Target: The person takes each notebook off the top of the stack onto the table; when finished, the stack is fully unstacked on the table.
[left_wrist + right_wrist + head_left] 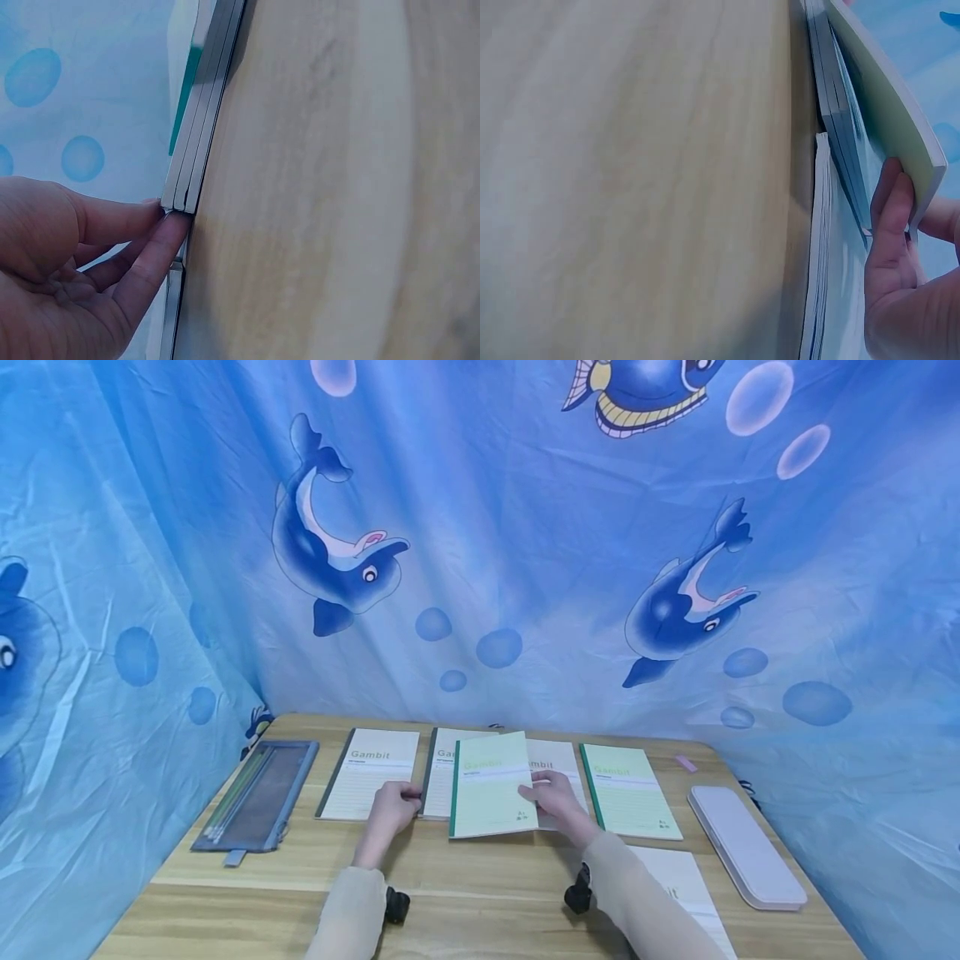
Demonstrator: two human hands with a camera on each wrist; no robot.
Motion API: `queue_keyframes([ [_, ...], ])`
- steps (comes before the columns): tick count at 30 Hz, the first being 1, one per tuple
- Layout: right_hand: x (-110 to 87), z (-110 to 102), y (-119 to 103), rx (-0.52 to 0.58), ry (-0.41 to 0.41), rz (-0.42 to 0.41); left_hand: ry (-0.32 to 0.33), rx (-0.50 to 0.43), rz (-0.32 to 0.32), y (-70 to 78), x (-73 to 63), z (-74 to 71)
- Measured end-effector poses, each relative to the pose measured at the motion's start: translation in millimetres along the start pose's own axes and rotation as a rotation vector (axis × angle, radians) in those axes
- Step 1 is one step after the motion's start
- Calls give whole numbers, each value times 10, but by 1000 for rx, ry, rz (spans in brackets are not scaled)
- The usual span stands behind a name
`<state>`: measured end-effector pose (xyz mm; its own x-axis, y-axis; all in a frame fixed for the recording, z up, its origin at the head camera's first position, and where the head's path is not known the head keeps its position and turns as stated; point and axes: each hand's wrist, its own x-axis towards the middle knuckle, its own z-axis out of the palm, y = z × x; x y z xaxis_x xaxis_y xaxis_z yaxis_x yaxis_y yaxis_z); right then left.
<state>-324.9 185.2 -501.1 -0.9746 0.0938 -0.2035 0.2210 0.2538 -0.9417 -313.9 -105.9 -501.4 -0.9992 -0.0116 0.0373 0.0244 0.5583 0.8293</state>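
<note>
My right hand (555, 797) pinches the right edge of a pale green notebook (487, 785) with a dark green spine. In the right wrist view the lifted green notebook (900, 120) slants above the stacked notebooks (838, 127), thumb on one face and fingers on the other. It partly covers a white notebook (442, 777) on its left and another white notebook (573, 777) on its right. My left hand (393, 806) is at the near-left corner of the middle white notebooks. In the left wrist view, thumb and finger touch the corner of a layered notebook stack (201, 135).
Left of these lie a dark-spined white notebook (378, 768) and a mesh pencil pouch (262, 797). To the right are another green notebook (630, 789), a pale case (746, 847) and a small pink piece (686, 763). My right forearm partly covers a white notebook (686, 877) nearer me.
</note>
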Motion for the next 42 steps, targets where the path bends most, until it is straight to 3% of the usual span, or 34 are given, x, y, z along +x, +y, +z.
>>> queue_keyframes([
  [18,-367,-369,93,20,-36,-21,3,14,11,2,-15,5],
  [30,-644,-531,118,60,23,11,2,14,5,-4,5,8],
  [42,-938,-721,215,9,1,60,2,-1,-4,0,-1,3],
])
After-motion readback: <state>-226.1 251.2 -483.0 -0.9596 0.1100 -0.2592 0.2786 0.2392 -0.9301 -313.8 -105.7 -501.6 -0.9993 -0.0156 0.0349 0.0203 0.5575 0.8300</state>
